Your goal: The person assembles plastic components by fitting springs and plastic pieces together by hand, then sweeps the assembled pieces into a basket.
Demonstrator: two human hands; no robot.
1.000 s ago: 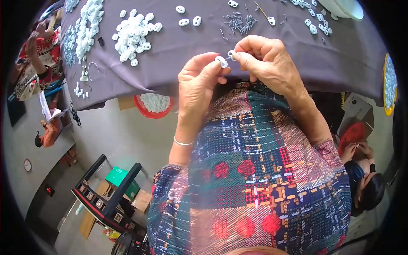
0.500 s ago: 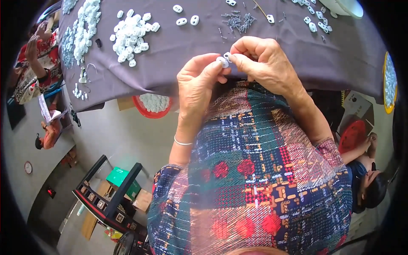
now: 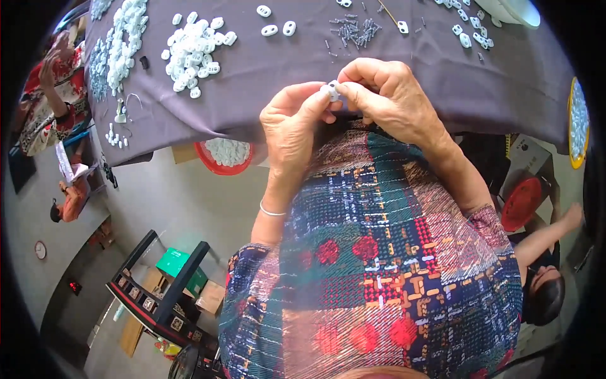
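Observation:
Just above the table's near edge, my left hand (image 3: 291, 120) and my right hand (image 3: 394, 101) meet fingertip to fingertip. Between them is a small white cord lock (image 3: 331, 92), an oval piece with two holes. My left thumb and index finger pinch it on one side; my right thumb and fingers close on its other side. The fingers partly cover it, so whether its parts are fully fitted together cannot be made out. Beyond my hands lie a scatter of small metal springs (image 3: 356, 31) and three loose white oval pieces (image 3: 269, 30).
A big pile of white pieces (image 3: 194, 54) sits left on the dark tablecloth (image 3: 252, 69), with more heaps (image 3: 126, 44) farther left. A thin stick (image 3: 390, 14) and a white bowl (image 3: 514, 12) are at the far right. A red basin (image 3: 227, 158) stands below the table; other people are at both sides.
The two white parts, slightly apart before, are now pressed together between my fingertips. At the right, another person's arm has swung outward.

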